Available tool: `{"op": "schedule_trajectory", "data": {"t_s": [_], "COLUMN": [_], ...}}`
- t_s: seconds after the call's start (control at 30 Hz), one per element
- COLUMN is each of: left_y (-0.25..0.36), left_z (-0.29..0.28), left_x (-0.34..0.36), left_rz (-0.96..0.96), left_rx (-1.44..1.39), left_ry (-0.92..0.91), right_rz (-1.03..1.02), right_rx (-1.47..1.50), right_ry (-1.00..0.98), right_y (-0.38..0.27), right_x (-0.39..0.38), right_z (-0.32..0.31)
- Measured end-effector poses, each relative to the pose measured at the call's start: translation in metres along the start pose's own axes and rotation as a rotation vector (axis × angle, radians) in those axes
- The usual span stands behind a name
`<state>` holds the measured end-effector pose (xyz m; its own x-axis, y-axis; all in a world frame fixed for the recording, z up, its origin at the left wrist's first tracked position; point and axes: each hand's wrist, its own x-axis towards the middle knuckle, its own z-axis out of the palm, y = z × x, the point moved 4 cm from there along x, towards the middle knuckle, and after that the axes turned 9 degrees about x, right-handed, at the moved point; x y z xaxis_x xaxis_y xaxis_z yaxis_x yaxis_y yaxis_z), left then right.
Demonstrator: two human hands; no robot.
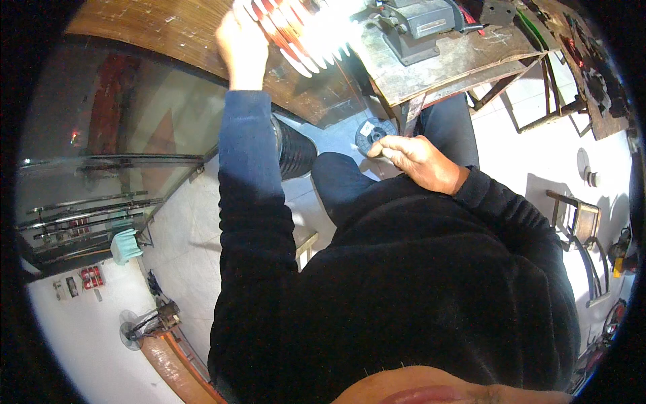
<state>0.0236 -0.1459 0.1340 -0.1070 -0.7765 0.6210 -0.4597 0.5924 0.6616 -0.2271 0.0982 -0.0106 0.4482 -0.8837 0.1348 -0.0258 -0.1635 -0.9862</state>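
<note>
At the top edge, my left hand (243, 50) is against a round, ribbed red-and-white winding form (279, 34), partly washed out by glare. Its fingers run out of the picture, so their grip is hidden. My right hand (427, 161) is in front of my body, fingers curled and thumb pressed to them in a pinch. Whatever lies in that pinch, if anything, is too small to make out. Below it, near my legs, a grey wire spool (365, 139) with a pale label stands on the floor, partly covered from view by the fingertips.
A wooden workbench (464, 60) carries a grey metal machine (420, 23) at the upper right. A brown wooden surface (148, 30) spans the upper left, above a glass-fronted case (161, 114). A black ribbed cylinder (296, 149) is beside my left forearm. A small stool (585, 221) stands at right.
</note>
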Motion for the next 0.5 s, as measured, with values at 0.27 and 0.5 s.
{"op": "schedule_trajectory", "data": {"t_s": [0.27, 0.5], "left_y": [-0.001, 0.029], "left_z": [0.053, 0.001], "left_x": [-0.152, -0.066], "left_rz": [-0.324, -0.106], "left_rx": [-0.108, -0.444], "left_ry": [0.081, 0.041], "right_rz": [0.125, 0.049], "right_rx": [0.037, -0.006], "right_ry": [-0.017, -0.051], "right_y": [0.002, 0.006], "right_x": [-0.001, -0.001], "right_z": [-0.005, 0.000]}}
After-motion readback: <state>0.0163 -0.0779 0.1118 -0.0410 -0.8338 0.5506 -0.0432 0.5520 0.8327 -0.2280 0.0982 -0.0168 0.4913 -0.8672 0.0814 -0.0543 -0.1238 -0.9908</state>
